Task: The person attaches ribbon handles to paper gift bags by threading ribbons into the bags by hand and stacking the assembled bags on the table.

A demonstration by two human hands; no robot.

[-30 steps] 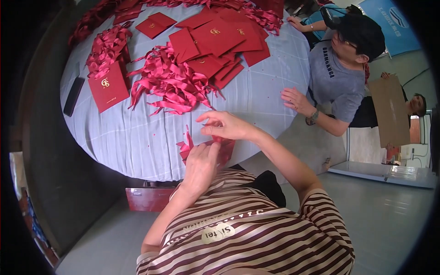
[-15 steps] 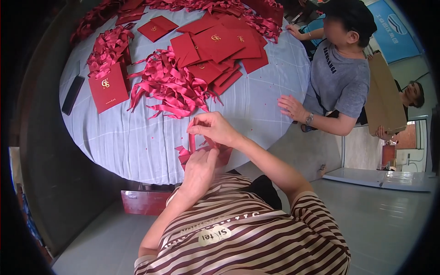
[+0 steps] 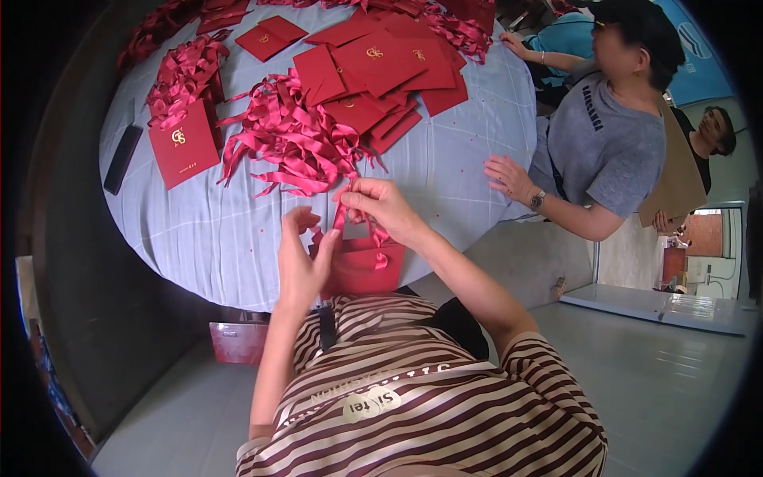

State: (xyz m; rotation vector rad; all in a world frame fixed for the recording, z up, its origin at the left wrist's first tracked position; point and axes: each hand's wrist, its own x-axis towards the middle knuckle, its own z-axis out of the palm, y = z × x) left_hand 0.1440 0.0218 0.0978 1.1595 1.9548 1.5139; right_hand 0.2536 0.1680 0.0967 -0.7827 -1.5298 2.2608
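A small red paper gift bag [image 3: 366,272] stands against the table's near edge, close to my body. My right hand [image 3: 385,213] pinches a pink-red ribbon [image 3: 340,221] above the bag's opening. On the bag's left side is my left hand [image 3: 302,261], its thumb and fingers apart and nothing visibly gripped. A knot of ribbon [image 3: 381,261] shows on the bag's face. Just beyond my hands lies a tangled heap of pink-red ribbons [image 3: 290,151].
Flat red bags [image 3: 381,67] are piled past the ribbons. More ribbons [image 3: 187,75] and a red bag [image 3: 184,147] lie left, beside a black phone [image 3: 123,159]. A co-worker's hand [image 3: 510,184] rests on the table at right. Another person holds a cardboard sheet [image 3: 674,175].
My left hand has come off the front of the bag, moved left and opened. My right hand has shifted slightly up and right, still pinching ribbon. More of the bag's face shows.
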